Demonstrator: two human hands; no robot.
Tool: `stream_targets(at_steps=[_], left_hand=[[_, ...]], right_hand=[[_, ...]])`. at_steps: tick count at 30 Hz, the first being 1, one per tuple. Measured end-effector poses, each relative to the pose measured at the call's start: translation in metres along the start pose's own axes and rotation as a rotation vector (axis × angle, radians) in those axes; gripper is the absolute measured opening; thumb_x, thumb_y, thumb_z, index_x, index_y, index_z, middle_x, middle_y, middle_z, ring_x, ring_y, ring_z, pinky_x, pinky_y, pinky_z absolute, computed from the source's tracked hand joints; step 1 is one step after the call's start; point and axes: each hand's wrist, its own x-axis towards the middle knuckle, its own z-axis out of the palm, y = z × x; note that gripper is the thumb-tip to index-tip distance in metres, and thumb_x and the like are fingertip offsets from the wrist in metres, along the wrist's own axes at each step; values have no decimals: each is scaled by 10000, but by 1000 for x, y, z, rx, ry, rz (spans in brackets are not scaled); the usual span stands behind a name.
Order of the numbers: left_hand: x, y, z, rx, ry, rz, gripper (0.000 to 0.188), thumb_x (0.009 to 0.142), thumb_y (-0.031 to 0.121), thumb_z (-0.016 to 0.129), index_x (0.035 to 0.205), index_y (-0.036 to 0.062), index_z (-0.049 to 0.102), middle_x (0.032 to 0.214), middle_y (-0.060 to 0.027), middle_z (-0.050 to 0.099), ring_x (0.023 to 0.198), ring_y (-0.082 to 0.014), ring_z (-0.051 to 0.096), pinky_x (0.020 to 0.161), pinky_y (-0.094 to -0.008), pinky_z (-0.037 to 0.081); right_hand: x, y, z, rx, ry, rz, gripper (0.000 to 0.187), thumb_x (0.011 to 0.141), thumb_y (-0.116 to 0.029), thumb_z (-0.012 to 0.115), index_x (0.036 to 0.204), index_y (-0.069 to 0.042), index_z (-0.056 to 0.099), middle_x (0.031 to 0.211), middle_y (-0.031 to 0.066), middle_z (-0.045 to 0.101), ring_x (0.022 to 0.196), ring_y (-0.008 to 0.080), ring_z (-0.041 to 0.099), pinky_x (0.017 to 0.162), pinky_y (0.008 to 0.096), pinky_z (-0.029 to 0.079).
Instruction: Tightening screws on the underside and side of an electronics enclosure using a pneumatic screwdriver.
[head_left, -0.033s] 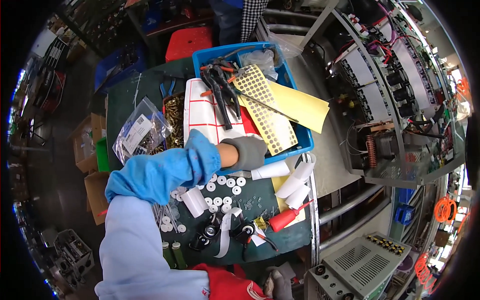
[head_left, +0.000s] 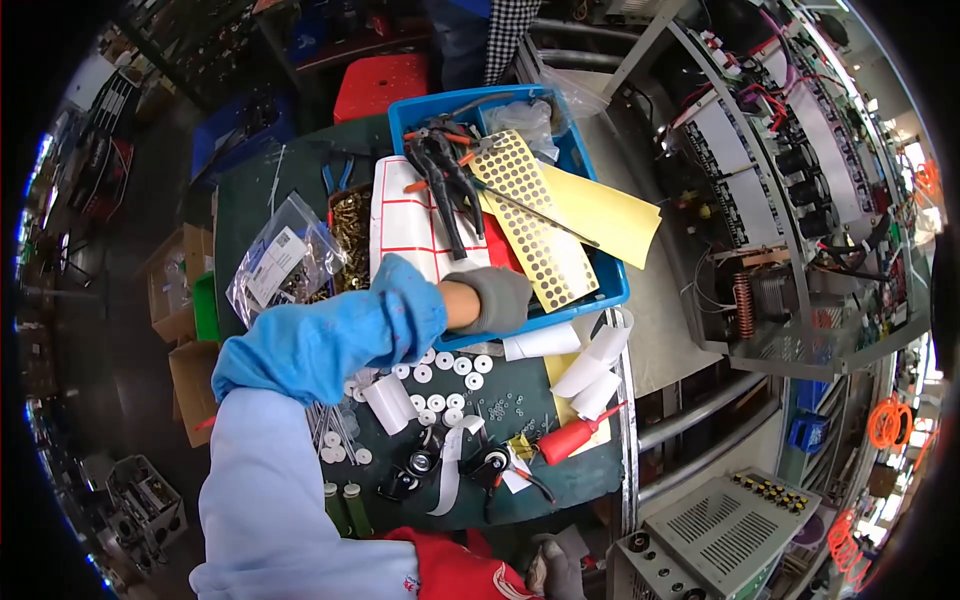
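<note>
My grey-gloved left hand (head_left: 503, 300) stays by the near rim of the blue rectangular plastic bin (head_left: 575, 155) — reach seemingly paused — with fingers hidden, grip I cannot tell.

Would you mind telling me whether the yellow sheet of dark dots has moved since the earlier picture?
No: judged against the rim of the blue bin, the yellow dotted sheet shows no visible shift.
</note>
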Motion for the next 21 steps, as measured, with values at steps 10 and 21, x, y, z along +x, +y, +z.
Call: stream_targets(at_steps=[10,21], left_hand=[[7,-14,-65,-520,204,-133,356,954,216,460,1238,42,584,692,-118,608,561,-192,616,526,-346,510],[-7,-2,15,-50,116,-70,344,884,156,473,1171,-29,510,944,-262,666,821,-407,665,760,-487,522]], right_hand=[[11,15,-7,139,-17,114,280,1003,-284,453,1153,-81,574,638,-21,506,455,59,418,415,184,336],[10,-4,-8,82,-76,39,317,978,-307,474,1110,-51,605,651,-18,522,500,65,438,460,201,350]])
